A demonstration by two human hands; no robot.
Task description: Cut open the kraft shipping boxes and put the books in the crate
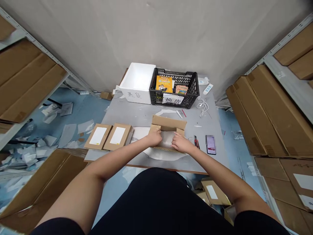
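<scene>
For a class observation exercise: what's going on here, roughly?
A person is working at a grey table with both bare hands at an open cardboard box. The left hand and right hand are on pale wrapping in the box. Two closed cardboard boxes with white labels lie to the left, and a phone lies to the right. Further back, a black plastic crate holding books stands beside a white foam box.

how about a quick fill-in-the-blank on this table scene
The left hand and right hand both rest on an open brown ____ box.
A white foam box stands to the ____ of a black plastic crate.
____ flat brown boxes with white labels lie left of the hands.

cardboard; left; two
</scene>
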